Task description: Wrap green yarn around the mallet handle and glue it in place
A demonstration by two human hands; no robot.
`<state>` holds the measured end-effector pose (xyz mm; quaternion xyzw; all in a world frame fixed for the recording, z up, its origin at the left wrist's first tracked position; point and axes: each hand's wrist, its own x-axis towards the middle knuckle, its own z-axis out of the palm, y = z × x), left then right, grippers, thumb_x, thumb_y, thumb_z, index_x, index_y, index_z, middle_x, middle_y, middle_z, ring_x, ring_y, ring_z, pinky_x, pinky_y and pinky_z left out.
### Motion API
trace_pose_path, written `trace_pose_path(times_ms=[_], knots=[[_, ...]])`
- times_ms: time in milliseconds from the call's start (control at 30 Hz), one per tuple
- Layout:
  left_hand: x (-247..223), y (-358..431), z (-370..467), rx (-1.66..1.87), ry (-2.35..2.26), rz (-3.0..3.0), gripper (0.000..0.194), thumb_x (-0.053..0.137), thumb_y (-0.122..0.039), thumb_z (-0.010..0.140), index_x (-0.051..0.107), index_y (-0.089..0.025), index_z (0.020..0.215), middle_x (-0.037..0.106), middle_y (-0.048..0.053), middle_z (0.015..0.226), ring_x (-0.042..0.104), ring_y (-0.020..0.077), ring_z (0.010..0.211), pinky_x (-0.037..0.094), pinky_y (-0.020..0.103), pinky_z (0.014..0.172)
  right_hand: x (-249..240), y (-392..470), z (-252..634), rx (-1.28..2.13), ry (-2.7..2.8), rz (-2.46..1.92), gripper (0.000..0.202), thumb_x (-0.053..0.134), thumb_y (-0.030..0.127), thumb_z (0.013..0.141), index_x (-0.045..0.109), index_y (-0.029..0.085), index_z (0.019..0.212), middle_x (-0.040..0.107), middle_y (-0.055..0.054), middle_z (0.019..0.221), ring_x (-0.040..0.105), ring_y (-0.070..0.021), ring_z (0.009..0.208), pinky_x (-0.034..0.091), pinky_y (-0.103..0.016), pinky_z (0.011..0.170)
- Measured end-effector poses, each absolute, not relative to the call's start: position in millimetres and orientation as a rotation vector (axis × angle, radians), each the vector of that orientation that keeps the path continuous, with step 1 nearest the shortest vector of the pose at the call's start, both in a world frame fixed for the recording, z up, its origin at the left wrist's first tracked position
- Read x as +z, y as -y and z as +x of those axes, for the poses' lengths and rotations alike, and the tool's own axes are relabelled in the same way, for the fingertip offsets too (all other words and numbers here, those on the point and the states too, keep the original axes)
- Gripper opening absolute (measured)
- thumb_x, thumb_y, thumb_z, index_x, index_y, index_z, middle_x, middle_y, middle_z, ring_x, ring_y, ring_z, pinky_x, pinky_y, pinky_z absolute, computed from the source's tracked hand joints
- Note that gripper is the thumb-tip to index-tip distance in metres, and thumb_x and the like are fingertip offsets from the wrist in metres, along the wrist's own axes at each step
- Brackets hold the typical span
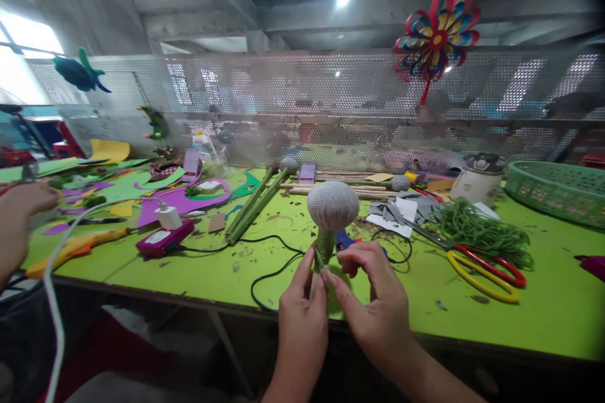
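A stick with a round grey head (333, 206), which looks wrapped in thin yarn or cloth, stands upright in front of me, its stem (325, 244) covered in green. My left hand (305, 302) grips that stem below the head between thumb and fingers. Against it, the thumb of my right hand (373, 296) meets the left fingertips at the stem, and the other right fingers are curled; what they pinch, if anything, is hidden. Partly behind the right hand lies a blue tool (347, 240) with a touch of orange. The lower end of the stem is covered by my hands.
Scissors with red and yellow handles (486, 271) lie right, near green yarn (486, 233) and a green basket (558, 195). Left are a magenta power strip (165, 240), green-wrapped sticks (258, 208) and coloured sheets. Another person's hand (23, 208) reaches in at far left, beside a white cable (53, 302).
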<state>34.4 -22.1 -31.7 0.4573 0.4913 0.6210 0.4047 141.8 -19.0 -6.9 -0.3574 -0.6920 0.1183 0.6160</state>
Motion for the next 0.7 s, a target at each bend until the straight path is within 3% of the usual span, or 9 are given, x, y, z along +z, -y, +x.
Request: trace_pose_path(times_ms=[300,533,700], knots=[[-29,21,34,1.579,-1.254,1.149,0.048,0.061,-0.033,0.08,0.058,-0.015,0.124,0.071,0.005,0.077,0.064,0.0236,0.088,0.05,0.031,0.076,-9,24,140,0.25,1.63,-0.77,0.017,0.052,0.002,0.079,0.058,0.015,0.089,0.051,-0.007,0.086,0.052,-0.0203,0.084,0.045,-0.035,0.073],[-33,19,34,1.524,-1.238,1.136,0.048,0.056,-0.023,0.082,0.052,-0.015,0.13,0.066,0.01,0.116,0.062,0.0204,0.099,0.046,0.027,0.086,-17,21,135,0.195,1.628,-0.82,0.016,0.061,0.006,0.078,0.058,0.013,0.092,0.052,-0.008,0.088,0.052,-0.0211,0.086,0.045,-0.036,0.076],[-33,23,34,1.559,-1.255,1.166,0.044,0.058,-0.027,0.081,0.058,-0.017,0.125,0.069,0.009,0.107,0.063,0.0217,0.098,0.047,0.028,0.083,-14,18,131,0.128,1.597,-0.812,0.014,0.057,0.001,0.08,0.061,0.013,0.086,0.052,-0.006,0.083,0.052,-0.0181,0.081,0.045,-0.032,0.073]])
